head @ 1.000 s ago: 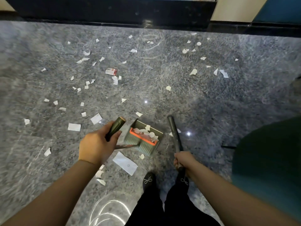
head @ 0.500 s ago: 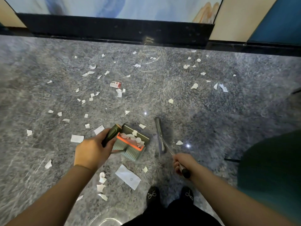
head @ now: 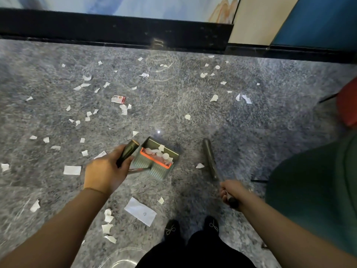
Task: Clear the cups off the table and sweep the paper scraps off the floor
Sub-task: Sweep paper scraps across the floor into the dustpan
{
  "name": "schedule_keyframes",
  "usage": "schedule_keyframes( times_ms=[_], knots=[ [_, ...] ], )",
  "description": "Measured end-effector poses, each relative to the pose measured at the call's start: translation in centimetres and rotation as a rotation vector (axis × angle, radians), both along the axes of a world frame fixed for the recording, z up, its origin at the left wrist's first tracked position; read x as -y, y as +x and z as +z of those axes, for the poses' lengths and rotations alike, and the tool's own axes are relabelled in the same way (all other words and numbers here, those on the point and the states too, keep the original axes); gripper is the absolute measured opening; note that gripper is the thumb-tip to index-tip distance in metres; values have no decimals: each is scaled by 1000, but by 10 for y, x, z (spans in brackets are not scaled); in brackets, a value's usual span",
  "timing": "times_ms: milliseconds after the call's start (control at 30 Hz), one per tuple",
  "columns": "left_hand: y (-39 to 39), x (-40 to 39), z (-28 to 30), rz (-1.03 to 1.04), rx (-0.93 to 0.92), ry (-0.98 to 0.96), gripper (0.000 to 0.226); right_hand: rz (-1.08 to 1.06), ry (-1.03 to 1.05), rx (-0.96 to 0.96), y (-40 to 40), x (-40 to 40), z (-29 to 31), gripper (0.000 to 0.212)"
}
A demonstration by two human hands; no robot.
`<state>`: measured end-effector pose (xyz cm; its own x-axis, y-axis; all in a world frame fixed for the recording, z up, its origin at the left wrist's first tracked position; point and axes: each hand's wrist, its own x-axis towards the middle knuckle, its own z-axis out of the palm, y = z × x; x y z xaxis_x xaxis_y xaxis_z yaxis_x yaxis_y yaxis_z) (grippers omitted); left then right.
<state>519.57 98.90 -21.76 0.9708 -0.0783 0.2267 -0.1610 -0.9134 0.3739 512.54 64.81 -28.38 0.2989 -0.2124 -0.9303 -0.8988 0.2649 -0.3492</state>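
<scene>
White torn paper scraps (head: pixel 87 77), too many to count, are scattered over the grey speckled floor (head: pixel 173 105); several lie in the one green dustpan (head: pixel 156 159), centre. Its dark handle (head: pixel 127 152) is gripped by the left hand (head: pixel 105 171). One broom (head: pixel 209 158) is gripped by the right hand (head: pixel 230 190).
</scene>
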Motion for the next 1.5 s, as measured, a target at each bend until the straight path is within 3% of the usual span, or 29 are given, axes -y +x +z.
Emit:
schedule_keyframes(
  times_ms=[167,433,633,900,1133,1233,1500],
  knots=[
    [-2,1,-1,12,-68,-2,45,77,-49,-68,7,2,-19,16],
    [-7,-16,3,3,-52,41,56,44,139,-90,9,-44,-30,22],
    [-9,-25,17,48,-58,24,40,-29,284,-100,13,-55,-17,13],
    [6,-18,29,89,-117,3,35,-30,238,-40,19,-52,9,20],
    [45,34,40,61,-136,-30,36,-181,158,51,39,22,21,22],
    [71,67,37,32,-165,-35,37,-221,117,87,54,61,26,9],
    [157,187,30,-11,-255,-55,40,-308,86,71,117,193,25,10]
  ],
)
